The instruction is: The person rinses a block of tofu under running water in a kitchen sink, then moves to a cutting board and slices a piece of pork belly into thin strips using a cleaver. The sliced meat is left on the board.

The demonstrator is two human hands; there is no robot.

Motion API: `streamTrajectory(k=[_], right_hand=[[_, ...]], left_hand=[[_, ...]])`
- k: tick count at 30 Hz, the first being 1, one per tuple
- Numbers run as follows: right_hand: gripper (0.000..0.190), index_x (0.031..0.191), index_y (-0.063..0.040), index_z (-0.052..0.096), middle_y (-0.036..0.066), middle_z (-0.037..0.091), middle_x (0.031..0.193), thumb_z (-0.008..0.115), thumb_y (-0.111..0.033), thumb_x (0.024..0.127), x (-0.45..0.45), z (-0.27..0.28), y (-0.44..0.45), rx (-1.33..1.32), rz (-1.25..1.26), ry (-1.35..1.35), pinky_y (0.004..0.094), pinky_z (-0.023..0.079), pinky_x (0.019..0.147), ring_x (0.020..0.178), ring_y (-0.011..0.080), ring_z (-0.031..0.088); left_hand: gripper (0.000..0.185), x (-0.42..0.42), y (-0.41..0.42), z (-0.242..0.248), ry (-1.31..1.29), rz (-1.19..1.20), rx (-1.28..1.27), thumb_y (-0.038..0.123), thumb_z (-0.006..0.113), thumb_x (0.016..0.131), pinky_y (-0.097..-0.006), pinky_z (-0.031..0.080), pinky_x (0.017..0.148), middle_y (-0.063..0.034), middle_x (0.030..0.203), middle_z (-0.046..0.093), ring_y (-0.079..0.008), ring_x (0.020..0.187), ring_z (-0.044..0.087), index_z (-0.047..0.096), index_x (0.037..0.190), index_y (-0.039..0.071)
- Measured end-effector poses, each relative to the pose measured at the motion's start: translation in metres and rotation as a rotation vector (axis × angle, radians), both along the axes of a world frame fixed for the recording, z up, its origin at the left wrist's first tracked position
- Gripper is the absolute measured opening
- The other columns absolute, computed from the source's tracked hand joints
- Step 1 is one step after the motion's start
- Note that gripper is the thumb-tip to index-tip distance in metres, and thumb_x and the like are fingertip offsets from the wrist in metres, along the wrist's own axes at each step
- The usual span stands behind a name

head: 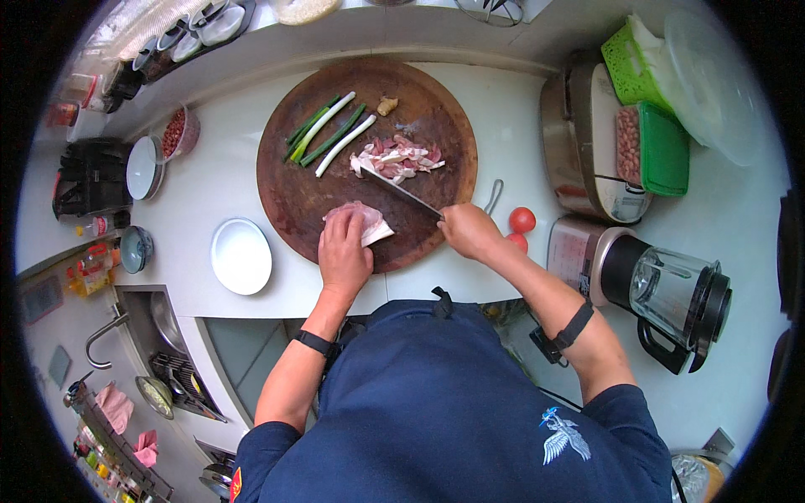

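A large round wooden chopping board (302, 201) lies on the white counter. My right hand (468, 231) is closed around the handle of a kitchen knife (405, 193), whose blade tip touches a pile of sliced raw meat (399, 157). My left hand (344, 254) rests on a larger piece of raw meat (376, 227) near the board's front edge, fingers over its left part; whether they grip it is unclear. Cut green onion lengths (324, 129) and a small piece of ginger (388, 105) lie on the board's far part.
A white plate (241, 256) stands left of the board. To the right are tomatoes (522, 220), a blender (666, 295), a rice cooker (575, 138) and a green-lidded container (665, 149). Stacked bowls (144, 167) stand at the left; a sink (141, 302) is at lower left.
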State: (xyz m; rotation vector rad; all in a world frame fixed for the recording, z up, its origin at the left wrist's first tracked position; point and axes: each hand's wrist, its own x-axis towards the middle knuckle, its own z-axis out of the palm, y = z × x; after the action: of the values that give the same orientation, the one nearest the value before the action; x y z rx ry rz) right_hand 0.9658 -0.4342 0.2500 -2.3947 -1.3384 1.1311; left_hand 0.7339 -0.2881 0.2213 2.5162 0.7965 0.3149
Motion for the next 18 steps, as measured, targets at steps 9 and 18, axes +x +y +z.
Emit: streamTrajectory(k=[9, 18], right_hand=[[0.016, 0.086, -0.001, 0.072, 0.026, 0.072, 0.084, 0.060, -0.012, 0.088, -0.005, 0.010, -0.009, 0.056, 0.036, -0.126, 0.0566, 0.056, 0.075, 0.082, 0.0466, 0.071], [0.017, 0.086, -0.001, 0.074, 0.025, 0.073, 0.086, 0.060, -0.008, 0.083, -0.002, 0.012, -0.003, 0.074, 0.093, -0.176, 0.0562, 0.058, 0.074, 0.082, 0.0454, 0.073]], left_hand=[[0.045, 0.002, 0.026, 0.003, 0.033, -0.046, 0.026, 0.000, 0.068, 0.072, -0.0456, 0.054, 0.100, -0.0147, 0.131, 0.062, -0.0384, 0.123, 0.059, 0.065, 0.117, 0.004], [0.062, 0.006, 0.024, 0.010, 0.136, -0.145, 0.162, 0.002, 0.071, 0.070, -0.0457, 0.050, 0.104, -0.0129, 0.129, 0.060, -0.0355, 0.123, 0.057, 0.059, 0.130, 0.004]])
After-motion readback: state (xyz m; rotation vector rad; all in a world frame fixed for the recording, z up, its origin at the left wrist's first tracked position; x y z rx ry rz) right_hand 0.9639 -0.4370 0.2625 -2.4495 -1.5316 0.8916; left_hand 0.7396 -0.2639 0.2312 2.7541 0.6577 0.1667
